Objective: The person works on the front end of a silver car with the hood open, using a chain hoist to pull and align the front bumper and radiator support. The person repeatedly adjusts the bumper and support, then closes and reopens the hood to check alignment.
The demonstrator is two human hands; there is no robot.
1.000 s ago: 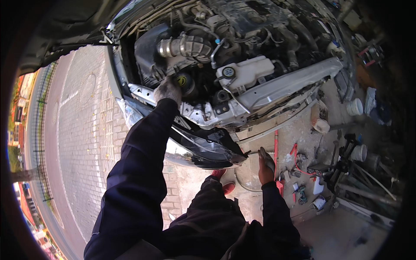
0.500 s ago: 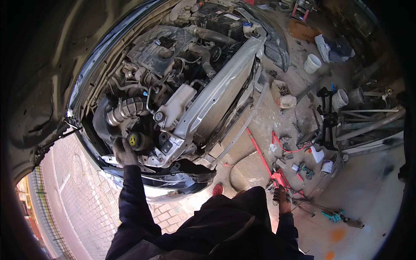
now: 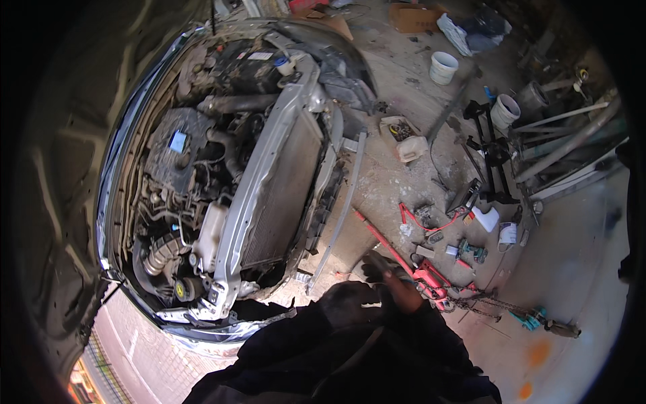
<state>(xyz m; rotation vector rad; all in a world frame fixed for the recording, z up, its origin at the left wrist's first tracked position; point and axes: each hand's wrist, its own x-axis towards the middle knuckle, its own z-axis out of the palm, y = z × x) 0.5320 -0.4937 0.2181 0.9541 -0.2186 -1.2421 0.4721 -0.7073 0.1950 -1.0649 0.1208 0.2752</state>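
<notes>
My two gloved hands are close together in front of my body, right of the car's front corner. My left hand [image 3: 347,301] wears a greyish glove and reaches across beside my right wrist; its fingers are blurred and hard to make out. My right hand [image 3: 381,268] has a dark glove over the fingers, with bare skin toward the wrist. Its fingers point away from me, somewhat apart, with nothing visible in them. A small bright patch shows between the hands; I cannot tell what it is. The red floor jack [image 3: 431,279] lies just right of my right hand.
At left is the open engine bay with its radiator [image 3: 282,195], silver crossmember [image 3: 259,168] and yellow-marked cap [image 3: 180,289]. A loose metal strip [image 3: 340,222] sticks out in front. A white bucket [image 3: 443,68], parts box [image 3: 404,138], cordless drill [image 3: 472,251] and chain [image 3: 488,304] are on the floor.
My left hand has left the engine bay near the yellow-marked cap and come to my right hand. My right hand has moved left, off the jack area. The view has turned right.
</notes>
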